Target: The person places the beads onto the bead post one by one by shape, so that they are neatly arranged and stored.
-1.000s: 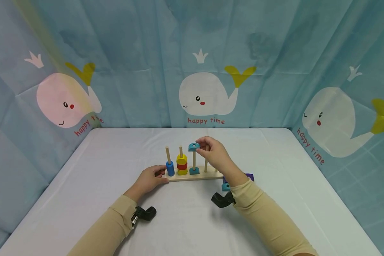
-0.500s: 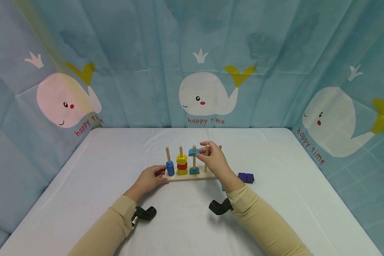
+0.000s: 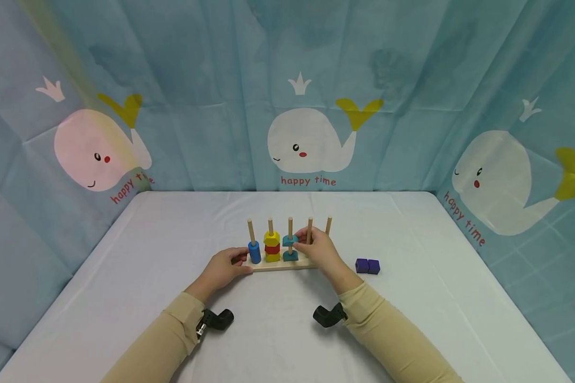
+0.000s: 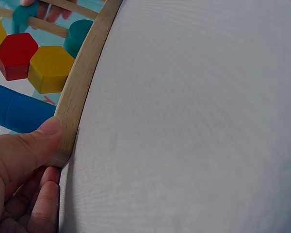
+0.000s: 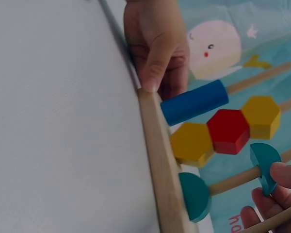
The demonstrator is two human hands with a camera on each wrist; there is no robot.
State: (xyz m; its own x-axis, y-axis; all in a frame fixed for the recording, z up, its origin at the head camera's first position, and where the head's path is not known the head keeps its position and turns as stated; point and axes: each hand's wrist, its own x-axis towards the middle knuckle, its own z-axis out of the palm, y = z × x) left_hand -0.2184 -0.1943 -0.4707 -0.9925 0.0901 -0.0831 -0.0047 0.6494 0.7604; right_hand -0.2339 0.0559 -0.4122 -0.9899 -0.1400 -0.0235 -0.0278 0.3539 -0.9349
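We've got our L hand (image 3: 222, 267) clamped on the L end of a long, pale wooden base (image 3: 279, 267), approx. midway btwn the L & R edges of the white-covered bench (image 3: 187, 223). Our R hand (image 3: 318, 249) pinches a teal half-round block (image 3: 289, 241) partway down the 3rd peg (image 3: 290, 226), above & apart from its teal half-round twin (image 3: 290, 256). Blue cylinder (image 3: 254, 252) on 1st peg (image 3: 251, 231); yellow-red-yellow hexagonal stack (image 3: 272, 249) on 2nd peg (image 3: 270, 225). Two purple blocks (image 3: 367, 266) lie twd the bench's R edge.

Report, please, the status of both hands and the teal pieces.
Left hand grips end of wooden base. Right hand pinches upper teal piece, threaded on middle peg. Only bare peg between it and lower teal piece.
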